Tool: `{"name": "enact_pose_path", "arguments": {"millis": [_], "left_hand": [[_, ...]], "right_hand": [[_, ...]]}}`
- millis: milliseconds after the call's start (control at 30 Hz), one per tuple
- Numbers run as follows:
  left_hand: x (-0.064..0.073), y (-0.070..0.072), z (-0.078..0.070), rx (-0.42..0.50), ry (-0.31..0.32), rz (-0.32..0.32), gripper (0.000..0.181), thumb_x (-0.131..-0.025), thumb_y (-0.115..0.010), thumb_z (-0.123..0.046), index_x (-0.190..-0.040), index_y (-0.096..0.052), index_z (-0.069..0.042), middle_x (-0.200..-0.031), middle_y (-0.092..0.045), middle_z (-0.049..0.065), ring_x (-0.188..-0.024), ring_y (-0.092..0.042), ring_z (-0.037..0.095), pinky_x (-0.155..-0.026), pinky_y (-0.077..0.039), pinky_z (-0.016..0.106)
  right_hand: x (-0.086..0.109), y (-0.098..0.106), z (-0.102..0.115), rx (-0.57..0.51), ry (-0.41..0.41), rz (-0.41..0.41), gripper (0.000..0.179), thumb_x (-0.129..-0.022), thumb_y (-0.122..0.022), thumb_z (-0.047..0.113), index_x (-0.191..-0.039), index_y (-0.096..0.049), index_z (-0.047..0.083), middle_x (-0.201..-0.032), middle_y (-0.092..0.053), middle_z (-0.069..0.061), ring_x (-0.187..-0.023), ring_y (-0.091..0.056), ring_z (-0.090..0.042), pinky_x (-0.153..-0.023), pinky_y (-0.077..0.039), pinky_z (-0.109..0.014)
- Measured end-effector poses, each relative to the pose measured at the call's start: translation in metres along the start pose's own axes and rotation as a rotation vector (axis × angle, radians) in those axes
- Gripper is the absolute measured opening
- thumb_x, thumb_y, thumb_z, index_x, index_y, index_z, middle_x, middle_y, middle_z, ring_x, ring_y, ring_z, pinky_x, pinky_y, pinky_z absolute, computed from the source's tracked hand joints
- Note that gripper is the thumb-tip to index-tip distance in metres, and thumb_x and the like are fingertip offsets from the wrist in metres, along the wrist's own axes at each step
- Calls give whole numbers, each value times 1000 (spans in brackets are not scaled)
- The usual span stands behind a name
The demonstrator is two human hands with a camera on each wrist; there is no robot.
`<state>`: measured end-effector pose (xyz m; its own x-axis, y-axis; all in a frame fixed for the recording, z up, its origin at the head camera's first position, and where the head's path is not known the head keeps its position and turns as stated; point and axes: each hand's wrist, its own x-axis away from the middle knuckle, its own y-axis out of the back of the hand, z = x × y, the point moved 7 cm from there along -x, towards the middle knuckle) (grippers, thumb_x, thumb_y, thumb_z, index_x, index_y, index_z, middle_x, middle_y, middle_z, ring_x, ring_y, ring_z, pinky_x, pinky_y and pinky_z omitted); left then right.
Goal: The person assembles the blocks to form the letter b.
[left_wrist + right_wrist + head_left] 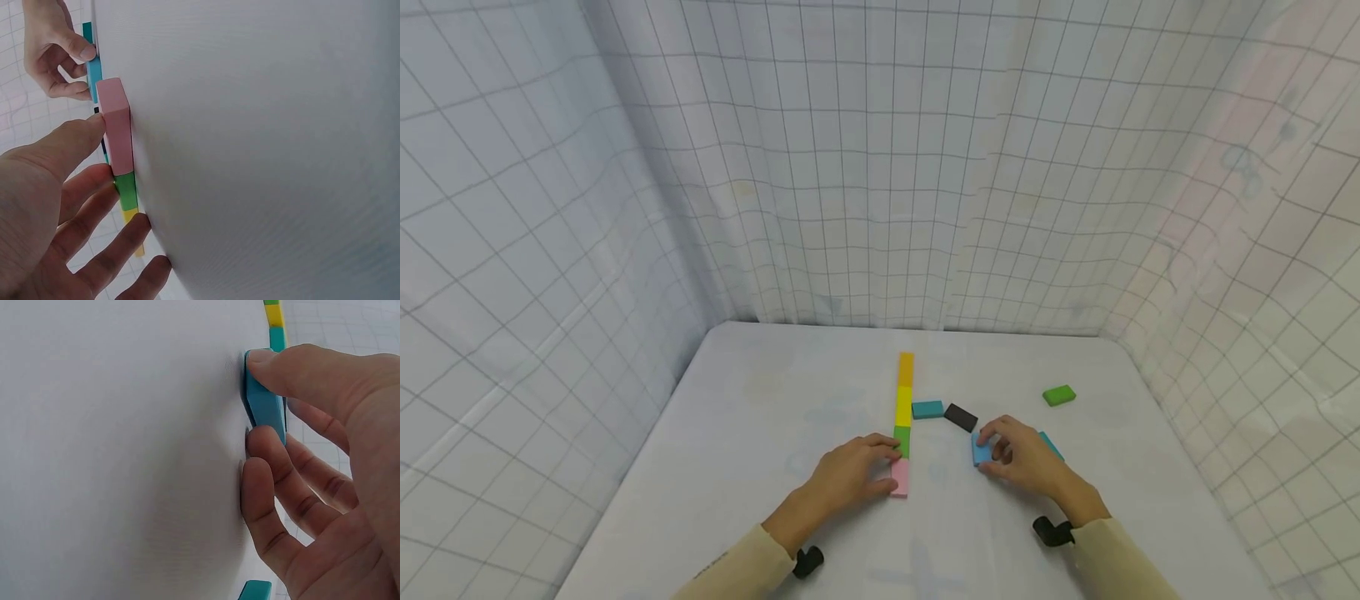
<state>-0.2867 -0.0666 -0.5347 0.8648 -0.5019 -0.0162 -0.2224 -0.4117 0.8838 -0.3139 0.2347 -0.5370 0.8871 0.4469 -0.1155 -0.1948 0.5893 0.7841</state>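
Observation:
A straight row of blocks runs away from me: pink, green, yellow and orange. My left hand lies along the row's left side, thumb against the pink block and fingertips by the green one, fingers loosely extended. To the right, my right hand pinches a light blue block by its ends between thumb and fingers, low at the table surface. A black block lies slanted just beyond it. Between the black block and the row sits a teal block.
Another teal block shows partly behind my right hand. A second green block lies farther right on the white table. Grid-patterned white curtains enclose the table's back and sides.

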Motion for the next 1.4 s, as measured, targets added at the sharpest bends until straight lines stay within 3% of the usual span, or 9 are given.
{"name": "enact_pose_path", "arguments": {"millis": [433,1400], "left_hand": [[-2,-2,1,-13,20,15,49,-101,-94,-40,-145,-84,-20,-160,-75,-5,-146,-73,25,-117,-65,53],[0,-1,0,-6,34,26,49,-101,-94,-40,-145,-84,-20,-160,-74,-7,-148,-72,25,-120,-64,54]], "right_hand": [[-2,-1,-2,0,12,-14,37,-96,-98,12,-125,-75,16,-121,-72,-2,-89,-67,0,-78,-61,-22],[-2,-2,-4,10,50,-40,41,-96,-98,12,-131,-78,14,-120,-73,-4,-86,-66,0,-76,-61,-21]]}}
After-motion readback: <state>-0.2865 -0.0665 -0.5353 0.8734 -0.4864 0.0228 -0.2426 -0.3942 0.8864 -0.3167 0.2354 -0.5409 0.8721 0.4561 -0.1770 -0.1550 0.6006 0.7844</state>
